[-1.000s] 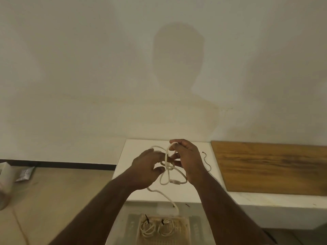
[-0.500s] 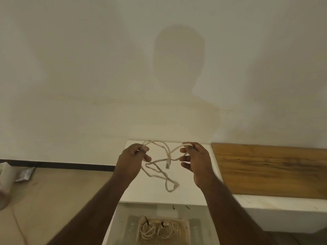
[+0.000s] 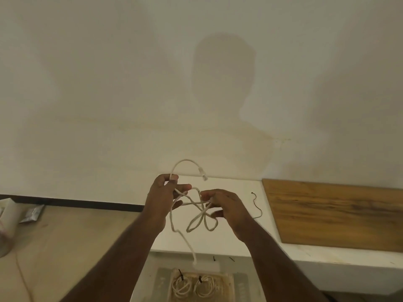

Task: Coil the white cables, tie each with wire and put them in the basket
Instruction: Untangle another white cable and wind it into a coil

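A white cable [image 3: 197,221] hangs in loose loops between my hands above a white ledge [image 3: 231,240]. My left hand [image 3: 162,199] pinches it near one end, and that end arcs up to a plug [image 3: 202,172]. My right hand [image 3: 224,205] grips the loops at their top. The other end dangles down to a plug [image 3: 195,261] below the ledge edge. A black tie wire [image 3: 257,205] lies on the ledge to the right of my right hand. Below, a basket [image 3: 229,284] holds two coiled white cables [image 3: 192,286] tied with black wire.
A wooden board [image 3: 335,214] lies on the ledge at the right. A plain wall rises behind the ledge. At the far left, on the floor, are a white object [image 3: 8,223] and a small packet [image 3: 32,213]. Two short black wire bits [image 3: 222,258] lie beneath the ledge edge.
My hands parted, then drew closer again. The cable's loops opened out, one end now arcs up above my left hand, and the other end dangles lower.
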